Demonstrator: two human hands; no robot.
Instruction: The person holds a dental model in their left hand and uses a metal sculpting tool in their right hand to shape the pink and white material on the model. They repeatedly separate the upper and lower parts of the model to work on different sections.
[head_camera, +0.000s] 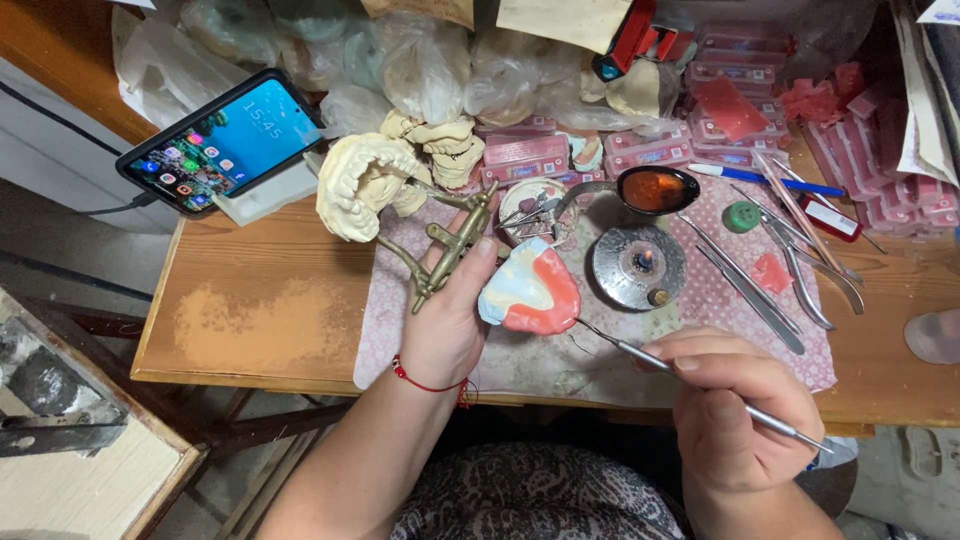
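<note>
The pink wax denture base is sitting on a white and blue plaster model, and the left hand is holding it up just above the near part of the wooden table. The fingers of the left hand are wrapping around the model, with the thumb lying along its left side. A red string bracelet is hanging on that wrist. The right hand is nearer to us, and its fingers are pinching a thin metal carving tool. The tip of the tool is touching the lower edge of the pink wax.

Under the hands, a pink dotted cloth is covering the table. A little farther back, a small round metal burner is burning with a tiny flame. A spoon with melted orange wax is resting behind it. Long metal tools are lying to the right of the burner. A brass articulator with cream plaster teeth models is lying to the left. Far back, a phone is leaning on a white stand, and pink boxes of wax sheets are piling up beside crinkly plastic bags.
</note>
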